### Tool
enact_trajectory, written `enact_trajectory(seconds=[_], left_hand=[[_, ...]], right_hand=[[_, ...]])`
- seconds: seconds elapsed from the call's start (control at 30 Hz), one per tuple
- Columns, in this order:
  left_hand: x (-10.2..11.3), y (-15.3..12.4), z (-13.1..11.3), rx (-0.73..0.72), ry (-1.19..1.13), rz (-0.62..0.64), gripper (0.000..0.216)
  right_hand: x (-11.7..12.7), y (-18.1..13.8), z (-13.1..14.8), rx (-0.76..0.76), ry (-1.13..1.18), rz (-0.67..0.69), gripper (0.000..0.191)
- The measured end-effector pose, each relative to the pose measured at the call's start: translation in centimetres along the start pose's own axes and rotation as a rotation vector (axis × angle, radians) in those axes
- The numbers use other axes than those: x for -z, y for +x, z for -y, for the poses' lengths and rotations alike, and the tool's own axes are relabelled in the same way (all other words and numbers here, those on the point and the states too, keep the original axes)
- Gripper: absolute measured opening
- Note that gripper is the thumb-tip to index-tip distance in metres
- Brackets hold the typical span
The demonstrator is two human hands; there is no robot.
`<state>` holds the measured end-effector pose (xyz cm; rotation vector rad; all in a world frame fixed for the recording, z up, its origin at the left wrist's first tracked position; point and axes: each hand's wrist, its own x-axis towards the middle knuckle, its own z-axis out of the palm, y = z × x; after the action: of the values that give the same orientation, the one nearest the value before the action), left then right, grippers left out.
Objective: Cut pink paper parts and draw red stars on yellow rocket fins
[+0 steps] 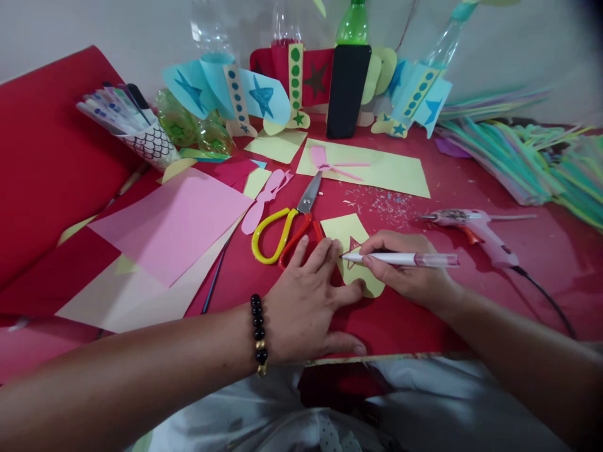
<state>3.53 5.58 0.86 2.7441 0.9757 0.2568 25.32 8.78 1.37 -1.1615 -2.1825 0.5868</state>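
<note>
A small yellow paper piece (pixel 346 227) lies on the red table, with a red star outline (pixel 354 243) drawn on it. My right hand (pixel 407 267) grips a white pen (pixel 400 258), its tip touching the paper at the star's left side. Spread flat, my left hand (pixel 315 295) presses the left edge of that paper with its fingertips. Scissors (pixel 308 194) with one yellow and one red handle lie just beyond my left fingers, which partly cover the red handle. A beaded bracelet (pixel 258 333) circles my left wrist.
A pink glue gun (pixel 480 232) with a cord lies at right. Pink paper (pixel 174 220) covers other sheets at left, below a cup of pens (pixel 146 138). Decorated bottles (pixel 217 81), a black phone (pixel 348 91) and pipe cleaners (pixel 509 157) line the back.
</note>
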Motion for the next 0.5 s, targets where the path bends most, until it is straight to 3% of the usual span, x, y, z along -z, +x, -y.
enact_trajectory(seconds=[0.23,0.5], left_hand=[[0.01,-0.06,0.02,-0.001,-0.004,0.007,0.077],[-0.07,0.01,0.01,0.003,0.008,0.004,0.077]], right_hand=[[0.37,-0.20,-0.21,-0.055,-0.026,-0.093,0.008],[0.05,-0.12,-0.16,-0.035,-0.011,-0.022,0.003]])
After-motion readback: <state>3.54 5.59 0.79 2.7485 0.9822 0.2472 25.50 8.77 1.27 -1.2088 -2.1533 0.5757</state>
